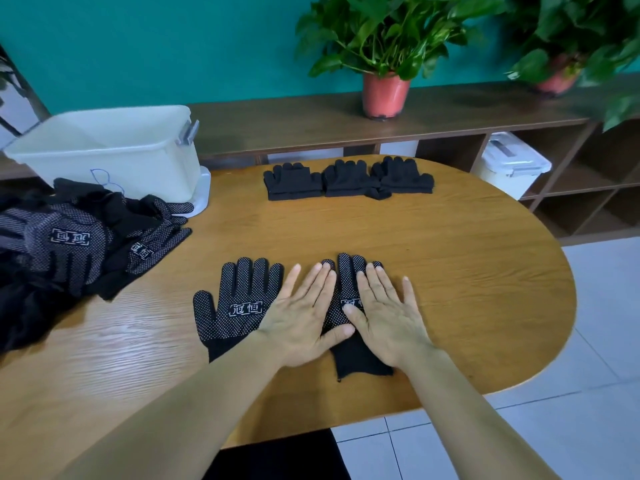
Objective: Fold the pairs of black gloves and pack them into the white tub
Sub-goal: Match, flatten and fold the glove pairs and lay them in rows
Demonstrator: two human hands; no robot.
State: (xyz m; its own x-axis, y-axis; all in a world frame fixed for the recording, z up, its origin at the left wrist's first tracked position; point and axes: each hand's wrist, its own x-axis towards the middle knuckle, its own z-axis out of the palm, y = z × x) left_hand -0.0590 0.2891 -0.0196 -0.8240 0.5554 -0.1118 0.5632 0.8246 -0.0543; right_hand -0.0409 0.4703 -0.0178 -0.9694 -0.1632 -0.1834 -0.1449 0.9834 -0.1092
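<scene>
**Folding part done, packing not begun**

Judged from the table (467, 271): some pairs folded, none packed, a heap yet to do.

At ten o'clock, the tub (114, 161), at the table's edge. No black visible inside, though only part of the interior is on show. Packing therefore taken as not started.

At nine o'clock, just beside the tub, a loose pile (69, 244) of unfolded gloves. Too overlapped to count; two printed palms legible on top.

At twelve o'clock, a row of folded stacks touching side to side, running from eleven toward one: first bundle (292, 183), second bundle (349, 183), third bundle (405, 178). Taken as finished pairs awaiting the tub.

At six o'clock, one pair laid flat, dotted palms up, fingertips toward twelve: left glove (239, 299) mostly uncovered, right glove (349, 271) largely hidden under both hands.

Left hand (301, 317) flat, fingers straight and spread, pressing the gap between the gloves and overlapping both. Right hand (384, 317) likewise flat on the right glove, grasping nothing.

Tally: one table, one tub, one pile, three bundles, two flat gloves.
</scene>
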